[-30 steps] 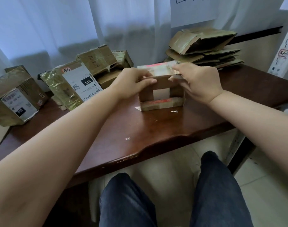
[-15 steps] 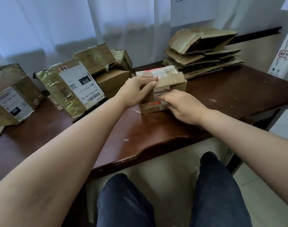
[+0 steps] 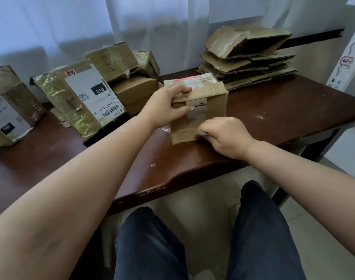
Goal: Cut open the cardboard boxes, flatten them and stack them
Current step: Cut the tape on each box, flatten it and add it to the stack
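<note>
Nearest the viewer, two knees in dark trousers [image 3: 203, 239] are seen below the edge of the dark wooden table [image 3: 273, 118]. Just beyond that edge, the right hand [image 3: 226, 136] is curled against the lower front flap of a small cardboard box [image 3: 200, 110], with something greyish pinched at its fingertips; whether that is a blade cannot be told. The box, standing on the table between the two hands with its open end turned toward the viewer, is gripped at its upper left corner by the left hand [image 3: 166, 106], the thumb hooked over the inner edge of the flap.

To the left of the left hand, several still-closed boxes are gathered, among them a labelled box [image 3: 81, 98] wrapped in shiny tape. Beyond the right hand, a stack of flattened boxes [image 3: 247, 57] is piled at the back of the table.

Several risks may be judged from this position. If a blade is indeed held, a slip along the lower flap could carry it toward the left thumb. If the box is pressed flat before the remaining tape is cut, the flaps may tear or spring back. Should the box skid, the grip could be lost.
</note>
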A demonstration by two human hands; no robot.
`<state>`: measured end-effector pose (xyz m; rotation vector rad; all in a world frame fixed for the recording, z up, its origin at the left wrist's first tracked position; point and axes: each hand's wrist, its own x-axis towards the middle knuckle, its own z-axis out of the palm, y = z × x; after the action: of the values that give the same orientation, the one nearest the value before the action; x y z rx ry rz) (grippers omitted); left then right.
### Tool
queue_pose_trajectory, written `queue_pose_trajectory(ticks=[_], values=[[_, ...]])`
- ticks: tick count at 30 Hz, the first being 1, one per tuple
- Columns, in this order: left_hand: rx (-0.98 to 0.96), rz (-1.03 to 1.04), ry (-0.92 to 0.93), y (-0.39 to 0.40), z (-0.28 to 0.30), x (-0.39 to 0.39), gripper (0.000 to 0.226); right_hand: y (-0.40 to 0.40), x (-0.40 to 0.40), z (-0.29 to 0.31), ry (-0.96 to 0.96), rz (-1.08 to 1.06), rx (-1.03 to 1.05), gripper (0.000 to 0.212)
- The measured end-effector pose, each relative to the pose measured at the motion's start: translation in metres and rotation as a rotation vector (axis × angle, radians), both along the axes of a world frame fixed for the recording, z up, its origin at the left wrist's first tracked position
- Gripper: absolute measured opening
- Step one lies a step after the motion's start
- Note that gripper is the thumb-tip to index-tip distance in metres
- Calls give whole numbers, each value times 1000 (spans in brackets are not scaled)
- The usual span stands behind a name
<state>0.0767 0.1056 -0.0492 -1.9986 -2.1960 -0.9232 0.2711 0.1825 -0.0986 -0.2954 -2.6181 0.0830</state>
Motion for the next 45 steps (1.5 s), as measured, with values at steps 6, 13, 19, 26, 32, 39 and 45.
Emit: queue_pose_trajectory(ticks=[6, 13, 19, 26, 32, 39, 45], values=[[75, 133, -26, 9, -4, 12, 50, 15, 6, 16, 311, -309, -337, 24], [135, 141, -42, 13, -12, 13, 39, 11, -14, 33, 326, -640, -393, 79], [83, 110, -41, 10, -11, 11, 42, 7, -24, 25, 287, -671, -301, 64], [-96, 14, -60, 0, 4, 7, 70, 10, 1, 22, 362, -506, -492, 54], [21, -13, -180, -23, -1, 0, 100, 32, 19, 15, 454, -389, -739, 12], [18, -71, -287, -29, -20, 3, 66, 39, 21, 11, 580, -247, -974, 42], [-169, -107, -190, -24, -22, 8, 67, 55, 35, 17, 710, -505, -1054, 33]])
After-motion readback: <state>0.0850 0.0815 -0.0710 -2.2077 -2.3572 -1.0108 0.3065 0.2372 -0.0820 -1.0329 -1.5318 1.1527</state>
